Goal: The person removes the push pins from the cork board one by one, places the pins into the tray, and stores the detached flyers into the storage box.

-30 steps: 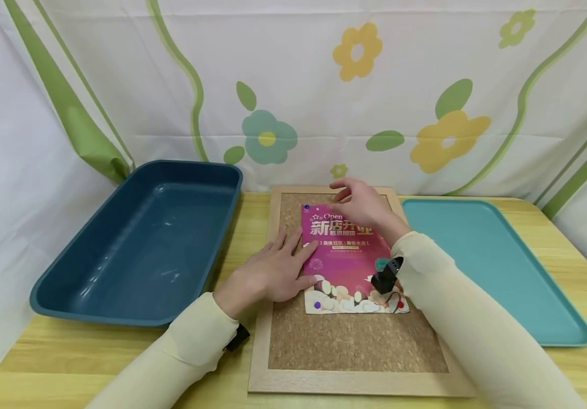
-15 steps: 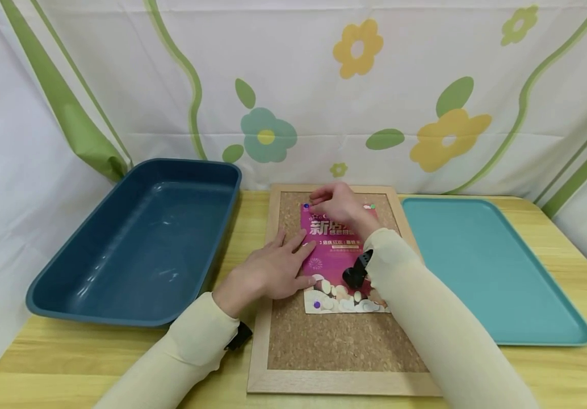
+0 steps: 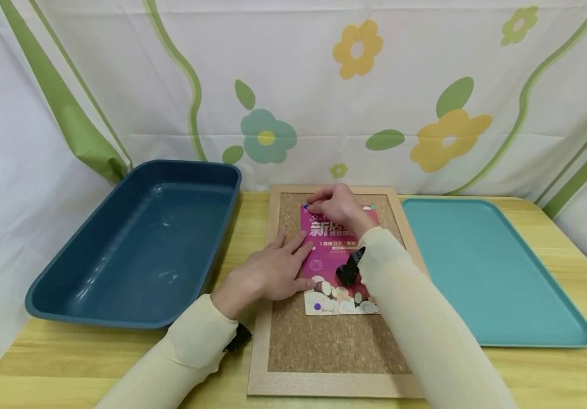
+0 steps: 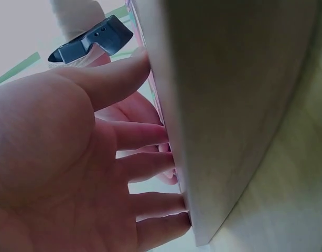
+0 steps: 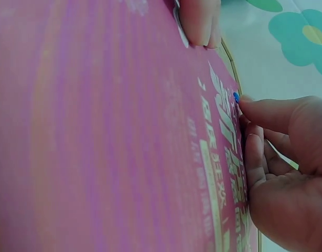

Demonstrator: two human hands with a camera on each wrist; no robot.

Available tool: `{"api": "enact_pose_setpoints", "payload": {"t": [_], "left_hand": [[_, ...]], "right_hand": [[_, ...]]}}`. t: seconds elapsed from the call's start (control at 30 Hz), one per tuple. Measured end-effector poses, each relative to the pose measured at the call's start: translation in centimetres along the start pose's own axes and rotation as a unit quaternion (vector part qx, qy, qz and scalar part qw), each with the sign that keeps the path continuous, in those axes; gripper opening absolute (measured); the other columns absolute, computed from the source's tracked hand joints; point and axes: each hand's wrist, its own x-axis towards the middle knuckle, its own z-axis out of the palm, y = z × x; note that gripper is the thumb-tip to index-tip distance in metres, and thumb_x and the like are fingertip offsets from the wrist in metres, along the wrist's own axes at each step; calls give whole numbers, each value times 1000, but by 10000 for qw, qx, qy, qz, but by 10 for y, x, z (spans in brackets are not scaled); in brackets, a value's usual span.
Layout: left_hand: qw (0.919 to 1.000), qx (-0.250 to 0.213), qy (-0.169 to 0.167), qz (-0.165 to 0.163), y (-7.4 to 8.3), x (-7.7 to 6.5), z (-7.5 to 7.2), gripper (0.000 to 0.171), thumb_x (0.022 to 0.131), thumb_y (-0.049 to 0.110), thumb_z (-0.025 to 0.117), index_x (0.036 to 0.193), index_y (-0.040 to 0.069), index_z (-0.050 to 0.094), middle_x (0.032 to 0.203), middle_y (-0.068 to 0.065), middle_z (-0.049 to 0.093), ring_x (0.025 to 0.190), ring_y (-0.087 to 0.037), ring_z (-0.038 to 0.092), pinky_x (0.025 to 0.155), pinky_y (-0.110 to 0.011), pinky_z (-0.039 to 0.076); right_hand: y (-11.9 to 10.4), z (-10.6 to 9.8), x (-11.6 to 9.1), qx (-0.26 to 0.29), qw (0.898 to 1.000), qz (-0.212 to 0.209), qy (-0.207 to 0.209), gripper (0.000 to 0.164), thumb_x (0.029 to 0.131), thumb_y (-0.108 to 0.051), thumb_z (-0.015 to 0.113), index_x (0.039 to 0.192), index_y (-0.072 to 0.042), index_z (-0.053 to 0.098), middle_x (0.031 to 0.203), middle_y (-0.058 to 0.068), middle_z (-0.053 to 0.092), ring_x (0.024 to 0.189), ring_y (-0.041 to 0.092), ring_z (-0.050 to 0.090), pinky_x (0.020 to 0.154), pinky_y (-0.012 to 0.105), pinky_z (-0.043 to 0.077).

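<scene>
A pink poster lies on a wood-framed cork board. My left hand is spread flat across the board's left frame, fingertips on the poster's left edge. At the poster's top left corner, my right hand pinches a blue pushpin, the thumb tip right at its head in the right wrist view. A green pushpin sits at the top right corner and a purple pushpin at the bottom left. The right forearm hides the poster's bottom right corner.
A deep dark blue tub stands left of the board, close to my left forearm. A flat teal tray lies to the right. A flowered curtain hangs behind the wooden table.
My right hand has moved left along the poster's top edge, from near the green pushpin to the blue one, and its fingers have closed there. The left hand stays in place.
</scene>
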Motion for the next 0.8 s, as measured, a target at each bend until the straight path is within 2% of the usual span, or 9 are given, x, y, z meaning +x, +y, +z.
{"api": "enact_pose_setpoints", "payload": {"t": [0.17, 0.4, 0.8], "left_hand": [[10000, -45, -10, 11, 0, -1, 0, 83, 105, 55, 59, 170, 16, 26, 181, -6, 12, 165, -48, 8, 128, -60, 32], [9999, -137, -18, 6, -1, -1, -1, 84, 104, 54, 60, 170, 15, 27, 181, -7, 12, 166, -47, 7, 131, -57, 28], [9999, -122, -4, -19, -4, -1, 0, 85, 104, 55, 60, 170, 14, 25, 181, -9, 11, 165, -47, 8, 132, -56, 26]], "right_hand": [[-1, 3, 1, -103, 9998, -23, 159, 22, 100, -20, 74, 120, -12, 80, 125, 11, 76, 114, 25, 64, 100, 40, 51], [-2, 6, 3, -234, 9990, -84, 384, 20, 98, -21, 77, 115, -13, 82, 120, 10, 78, 113, 25, 66, 102, 42, 51], [-5, 12, 3, -88, 9991, 96, 395, 18, 98, -23, 77, 114, -16, 84, 123, 8, 77, 121, 26, 64, 107, 46, 50]]}}
